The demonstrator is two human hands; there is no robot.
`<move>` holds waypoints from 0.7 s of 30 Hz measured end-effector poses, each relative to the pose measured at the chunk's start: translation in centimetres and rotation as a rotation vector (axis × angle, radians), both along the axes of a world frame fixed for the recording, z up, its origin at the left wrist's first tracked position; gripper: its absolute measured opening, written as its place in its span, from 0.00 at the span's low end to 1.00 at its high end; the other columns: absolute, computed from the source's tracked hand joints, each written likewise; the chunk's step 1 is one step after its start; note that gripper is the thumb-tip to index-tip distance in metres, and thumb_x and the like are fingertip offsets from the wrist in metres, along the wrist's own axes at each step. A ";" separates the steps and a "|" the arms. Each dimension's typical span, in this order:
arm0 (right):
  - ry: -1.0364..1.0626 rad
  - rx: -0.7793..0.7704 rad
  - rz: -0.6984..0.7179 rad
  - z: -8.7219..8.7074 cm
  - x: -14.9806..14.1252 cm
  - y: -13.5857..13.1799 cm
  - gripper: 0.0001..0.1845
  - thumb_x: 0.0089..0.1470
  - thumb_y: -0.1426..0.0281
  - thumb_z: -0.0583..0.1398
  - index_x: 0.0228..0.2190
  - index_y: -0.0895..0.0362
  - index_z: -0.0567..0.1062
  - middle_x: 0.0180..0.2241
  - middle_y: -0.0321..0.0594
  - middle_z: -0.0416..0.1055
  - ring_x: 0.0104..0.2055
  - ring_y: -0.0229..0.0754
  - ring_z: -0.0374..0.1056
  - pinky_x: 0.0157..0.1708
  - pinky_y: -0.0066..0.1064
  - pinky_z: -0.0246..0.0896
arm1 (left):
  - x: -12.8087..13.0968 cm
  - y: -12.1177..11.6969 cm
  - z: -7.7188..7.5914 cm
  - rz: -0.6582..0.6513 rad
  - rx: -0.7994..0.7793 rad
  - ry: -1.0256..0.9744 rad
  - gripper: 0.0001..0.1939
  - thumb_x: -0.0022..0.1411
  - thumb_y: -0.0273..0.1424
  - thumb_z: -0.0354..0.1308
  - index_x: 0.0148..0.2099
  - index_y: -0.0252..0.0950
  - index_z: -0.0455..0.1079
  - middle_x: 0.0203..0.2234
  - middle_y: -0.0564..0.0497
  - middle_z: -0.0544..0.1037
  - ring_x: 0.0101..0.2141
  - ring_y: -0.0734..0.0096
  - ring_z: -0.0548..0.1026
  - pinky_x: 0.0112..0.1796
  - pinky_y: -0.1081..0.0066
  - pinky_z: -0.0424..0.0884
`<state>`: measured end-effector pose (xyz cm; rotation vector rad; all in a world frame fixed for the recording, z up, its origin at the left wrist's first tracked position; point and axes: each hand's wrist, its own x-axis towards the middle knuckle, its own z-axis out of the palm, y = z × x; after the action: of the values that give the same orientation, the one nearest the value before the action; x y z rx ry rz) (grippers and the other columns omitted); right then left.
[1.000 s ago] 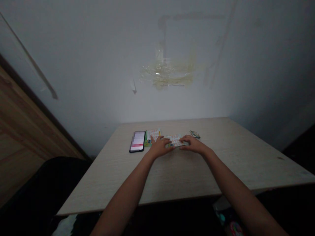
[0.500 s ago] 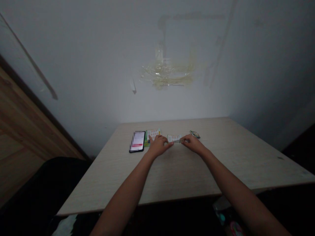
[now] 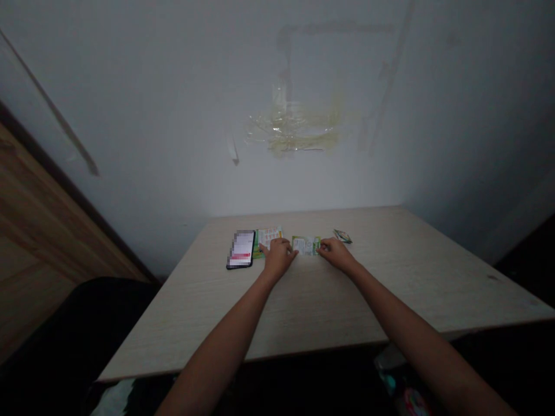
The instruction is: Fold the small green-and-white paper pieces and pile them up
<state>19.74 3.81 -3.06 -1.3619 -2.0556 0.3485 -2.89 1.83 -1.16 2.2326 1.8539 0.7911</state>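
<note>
Both my arms reach across a pale wooden table point(image 3: 329, 300). A small printed paper sheet point(image 3: 306, 245), white with green edges, lies flat between my hands. My left hand point(image 3: 278, 256) pinches its left end with curled fingers. My right hand point(image 3: 336, 253) grips its right end the same way. A second printed sheet point(image 3: 267, 237) lies just behind my left hand, partly under it.
A black phone point(image 3: 241, 249) with a lit screen lies left of the sheets. A small dark wrapper point(image 3: 342, 235) sits to the right of my right hand. A white wall with old tape marks point(image 3: 295, 130) rises behind the table. A wooden panel point(image 3: 30, 231) stands at left.
The sheet was wider and showed its orange print one second ago; the near edge has been lifted and turned over away from me, and it now lies narrower with a white and green face up.
</note>
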 end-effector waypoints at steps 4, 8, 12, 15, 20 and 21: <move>-0.012 -0.015 -0.030 0.1 -0.4 -0.1 0.07 0.50 0.69 0.61 0.24 0.59 0.73 0.24 0.36 0.70 0.28 0.38 0.63 0.30 0.27 0.50 | 0.3 -0.2 0.1 0.048 0.008 0.027 0.09 0.59 0.39 0.62 0.33 0.38 0.75 0.51 0.48 0.74 0.55 0.54 0.64 0.60 0.37 0.42; -0.034 0.003 -0.062 -0.1 -0.6 -0.1 0.07 0.49 0.70 0.62 0.33 0.59 0.76 0.28 0.39 0.72 0.34 0.42 0.65 0.36 0.29 0.55 | 0.3 -0.3 -0.1 0.068 0.025 0.058 0.10 0.58 0.40 0.62 0.35 0.39 0.75 0.52 0.45 0.71 0.56 0.53 0.62 0.60 0.39 0.44; 0.002 0.051 -0.100 -0.6 -0.6 -0.1 0.27 0.49 0.71 0.62 0.52 0.60 0.70 0.34 0.42 0.73 0.40 0.46 0.66 0.45 0.35 0.58 | 0.2 -0.2 -0.2 0.083 0.010 0.058 0.13 0.57 0.42 0.62 0.41 0.40 0.73 0.53 0.44 0.69 0.57 0.51 0.61 0.59 0.36 0.45; -0.006 0.145 -0.059 -0.8 -0.5 -0.2 0.28 0.49 0.73 0.62 0.54 0.57 0.69 0.42 0.45 0.70 0.47 0.48 0.64 0.51 0.41 0.58 | 0.1 -0.2 -0.1 0.097 -0.008 0.052 0.18 0.57 0.43 0.62 0.48 0.43 0.71 0.54 0.43 0.68 0.58 0.49 0.60 0.58 0.33 0.45; -0.081 0.170 0.164 -0.5 -0.7 -0.5 0.14 0.55 0.74 0.59 0.42 0.53 0.78 0.48 0.46 0.70 0.52 0.47 0.63 0.54 0.42 0.58 | -0.1 -0.3 0.0 -0.018 0.008 0.073 0.17 0.59 0.41 0.60 0.51 0.51 0.72 0.61 0.50 0.66 0.63 0.46 0.53 0.59 0.32 0.39; -0.098 0.156 0.187 -0.4 -0.7 -0.5 0.13 0.56 0.73 0.59 0.42 0.54 0.79 0.47 0.46 0.71 0.51 0.47 0.64 0.54 0.42 0.58 | -0.1 -0.2 0.0 -0.048 0.000 0.083 0.14 0.61 0.40 0.59 0.50 0.52 0.74 0.60 0.52 0.67 0.64 0.46 0.52 0.59 0.31 0.37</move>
<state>19.00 3.28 -3.41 -1.1172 -2.2473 0.1994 -2.95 1.58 -1.15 2.3346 1.8273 0.7001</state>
